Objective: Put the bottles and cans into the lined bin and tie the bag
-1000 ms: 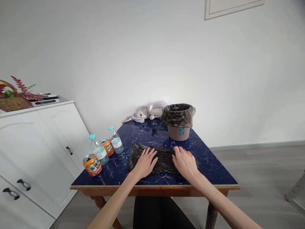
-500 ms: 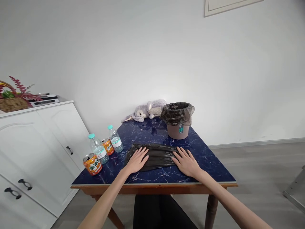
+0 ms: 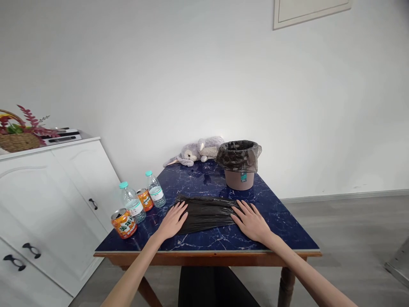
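A black plastic bag (image 3: 206, 211) lies flattened on the dark blue marbled table (image 3: 281, 226). My left hand (image 3: 172, 219) rests flat on the bag's left end, fingers stretched out. My right hand (image 3: 252, 219) lies flat over the bag's right end, fingers spread. Behind the bag stands a small brown bin (image 3: 239, 168) lined with a black bag.
Two water bottles (image 3: 131, 207) and two orange cans (image 3: 124, 222) stand at the table's left edge. A grey plush toy (image 3: 196, 151) lies at the back by the wall. A white cabinet (image 3: 47, 204) with a basket stands to the left.
Both hands slid outward along the bag, the left to the left and the right to the right. The bag now lies flatter and more spread out.
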`<state>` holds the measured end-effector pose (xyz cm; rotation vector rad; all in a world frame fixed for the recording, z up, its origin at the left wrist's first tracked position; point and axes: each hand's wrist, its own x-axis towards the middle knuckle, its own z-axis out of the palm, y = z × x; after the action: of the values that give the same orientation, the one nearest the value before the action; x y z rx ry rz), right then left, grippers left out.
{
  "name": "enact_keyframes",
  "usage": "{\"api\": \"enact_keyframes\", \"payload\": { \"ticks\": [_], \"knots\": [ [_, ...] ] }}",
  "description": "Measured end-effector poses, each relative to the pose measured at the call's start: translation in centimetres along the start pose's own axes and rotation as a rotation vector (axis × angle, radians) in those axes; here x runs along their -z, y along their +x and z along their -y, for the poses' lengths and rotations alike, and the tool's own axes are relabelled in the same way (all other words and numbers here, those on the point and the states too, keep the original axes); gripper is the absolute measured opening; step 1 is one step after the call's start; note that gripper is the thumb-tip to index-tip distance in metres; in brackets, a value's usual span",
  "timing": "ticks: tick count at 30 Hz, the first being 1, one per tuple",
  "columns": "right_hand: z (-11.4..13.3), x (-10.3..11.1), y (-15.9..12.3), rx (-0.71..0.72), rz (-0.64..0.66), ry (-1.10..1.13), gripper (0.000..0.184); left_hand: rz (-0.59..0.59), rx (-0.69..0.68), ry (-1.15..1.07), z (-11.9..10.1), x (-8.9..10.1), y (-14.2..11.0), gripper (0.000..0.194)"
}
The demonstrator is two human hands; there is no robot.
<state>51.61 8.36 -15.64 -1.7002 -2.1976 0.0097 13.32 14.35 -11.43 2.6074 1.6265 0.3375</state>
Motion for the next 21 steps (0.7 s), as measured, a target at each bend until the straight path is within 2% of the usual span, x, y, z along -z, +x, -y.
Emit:
{"api": "enact_keyframes", "payload": {
  "ticks": [6,11,15,21],
  "knots": [
    [-0.1,-0.7,0.0,0.009,-0.026,0.001,0.062,-0.222,0.006,-0.029,0.8,0.2,-4.5,0.051],
    [-0.2,-1.2,0.0,0.019,-0.027,-0.02,0.062,-0.304,0.078,-0.053,1.3,0.5,-7.7,0.047],
    [-0.5,-1.5,-0.5,0.04,-0.034,-0.014,0.063,-0.295,0.077,-0.087,1.1,1.2,-9.0,0.046],
    [-2.4,-1.3,-1.9,0.08,-0.009,0.024,0.065,-0.186,0.023,-0.114,0.8,2.7,-10.7,0.05]
  ]
}}
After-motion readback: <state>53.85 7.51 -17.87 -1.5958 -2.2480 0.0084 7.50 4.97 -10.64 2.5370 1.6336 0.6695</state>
